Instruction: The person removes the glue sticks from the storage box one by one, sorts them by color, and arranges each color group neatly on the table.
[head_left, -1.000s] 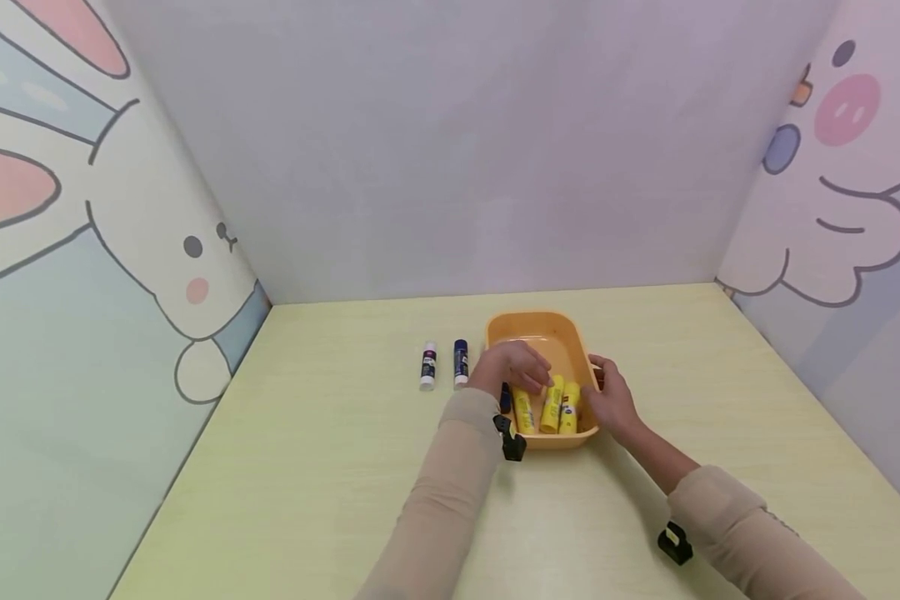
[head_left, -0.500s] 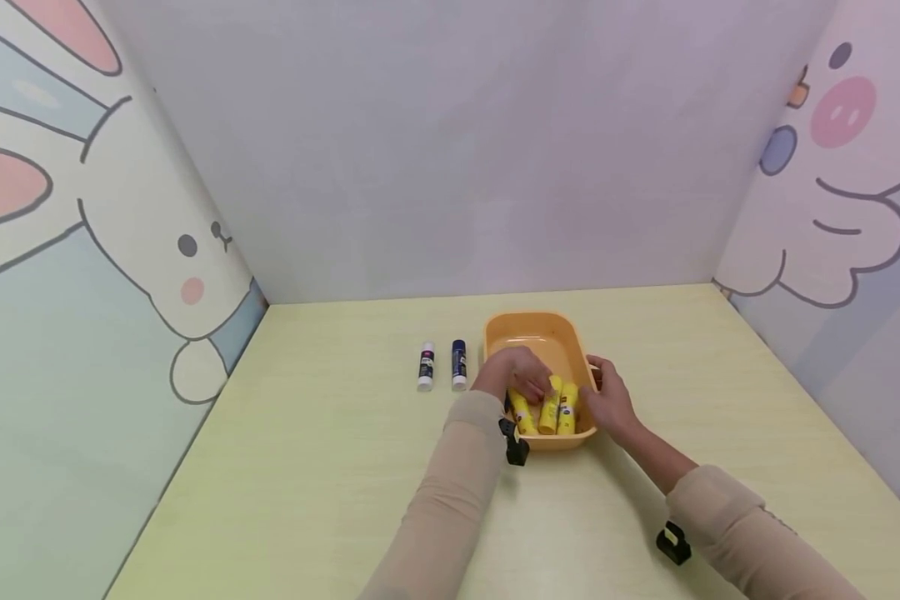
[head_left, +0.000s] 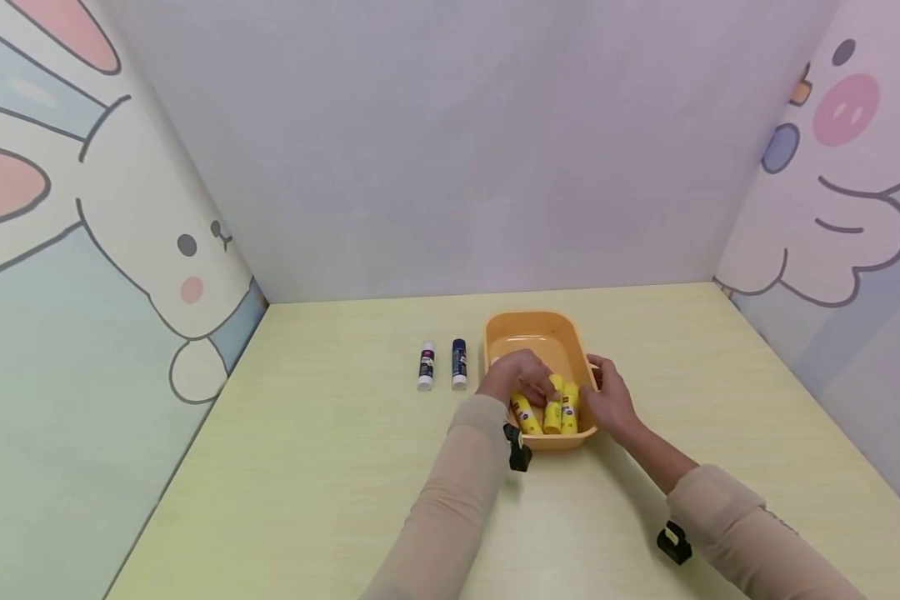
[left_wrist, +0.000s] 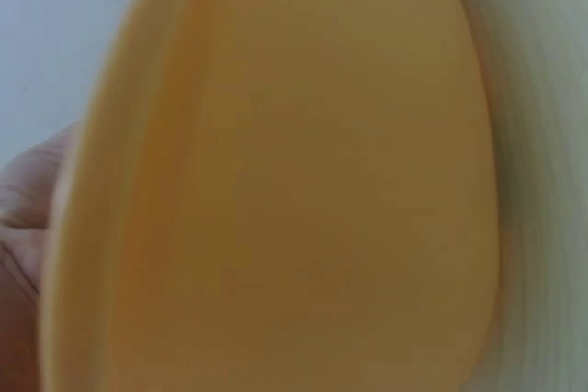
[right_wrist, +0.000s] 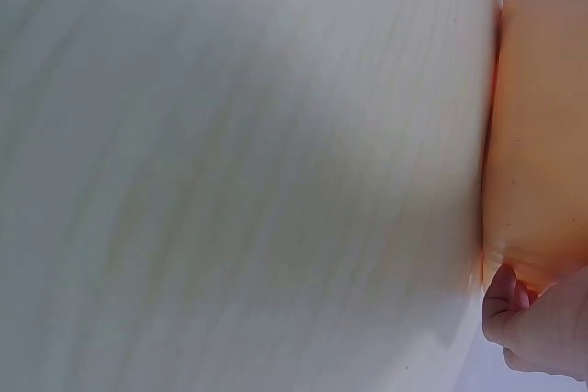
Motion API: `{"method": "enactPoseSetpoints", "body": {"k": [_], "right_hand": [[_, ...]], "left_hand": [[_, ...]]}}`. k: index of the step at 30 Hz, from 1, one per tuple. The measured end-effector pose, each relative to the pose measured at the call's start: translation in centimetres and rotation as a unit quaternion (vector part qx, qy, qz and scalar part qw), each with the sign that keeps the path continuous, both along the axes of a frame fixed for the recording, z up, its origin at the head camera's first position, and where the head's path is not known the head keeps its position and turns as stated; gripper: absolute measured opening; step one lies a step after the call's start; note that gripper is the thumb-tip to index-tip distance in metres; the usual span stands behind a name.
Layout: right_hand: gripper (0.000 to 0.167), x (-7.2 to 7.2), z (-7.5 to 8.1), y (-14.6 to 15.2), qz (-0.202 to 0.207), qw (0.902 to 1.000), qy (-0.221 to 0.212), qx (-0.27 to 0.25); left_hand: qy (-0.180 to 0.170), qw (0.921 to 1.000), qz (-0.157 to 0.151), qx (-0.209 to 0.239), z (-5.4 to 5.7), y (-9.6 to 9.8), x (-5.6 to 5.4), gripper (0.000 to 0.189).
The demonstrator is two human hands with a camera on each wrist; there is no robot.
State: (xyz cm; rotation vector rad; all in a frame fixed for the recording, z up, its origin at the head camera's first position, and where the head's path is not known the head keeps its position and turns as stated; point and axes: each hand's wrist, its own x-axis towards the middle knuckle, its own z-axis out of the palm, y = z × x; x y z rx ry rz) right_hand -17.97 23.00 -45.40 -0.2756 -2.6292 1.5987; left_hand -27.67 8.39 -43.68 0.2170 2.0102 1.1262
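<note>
In the head view, an orange plastic bin (head_left: 536, 319) stands on the table. Reaching over its left wall, my left hand (head_left: 523, 372) curls its fingers at a yellow glue stick (head_left: 552, 417) inside. One yellow glue stick (head_left: 526, 413) leans at a slant on the left, and another yellow glue stick (head_left: 569, 410) lies on the right. My right hand (head_left: 612, 400) grips the bin's right rim, thumb inside and fingers outside. The right wrist view shows the right hand's fingers (right_wrist: 501, 296) bent against the outer wall. The left fingertips are partly hidden.
Left of the bin lie two loose glue sticks, one white and dark (head_left: 427, 367) and one blue-capped (head_left: 459, 364). A pale wall (head_left: 450, 150) bounds the table (head_left: 307, 467) at the back, with cartoon-printed panels on both sides.
My left hand has reached lower into the bin, onto the middle yellow glue stick, which has turned. The left yellow stick has become more slanted. My right hand stays on the rim.
</note>
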Motion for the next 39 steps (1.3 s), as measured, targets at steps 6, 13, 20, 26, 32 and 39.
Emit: {"method": "enactPoseSetpoints", "body": {"k": [6,13,20,26,32,39], "right_hand": [[0.055,0.0,0.0,-0.1,-0.001,1.0000,0.001,0.003],[0.055,0.0,0.0,-0.2,-0.004,1.0000,-0.001,0.001],[0.054,-0.1,-0.2,0.1,-0.003,1.0000,0.001,0.003],[0.054,-0.1,-0.3,0.1,0.003,0.9999,0.012,0.003],[0.054,-0.1,-0.3,0.1,0.001,0.9999,0.014,-0.007],[0.054,0.0,-0.2,0.2,0.000,0.9999,0.011,-0.011]], "left_hand": [[0.002,0.9997,0.026,0.004,0.1,-0.2,0.3,0.038],[0.015,0.9993,0.035,-0.005,0.2,-0.2,0.4,0.039],[0.018,0.9966,0.057,0.057,0.7,-0.4,0.3,0.039],[0.028,0.9964,0.035,0.072,1.0,-0.6,0.2,0.039],[0.041,0.9969,0.025,0.062,1.7,-0.9,0.7,0.032],[0.038,0.9951,0.017,0.090,2.1,-1.3,1.4,0.029]]}}
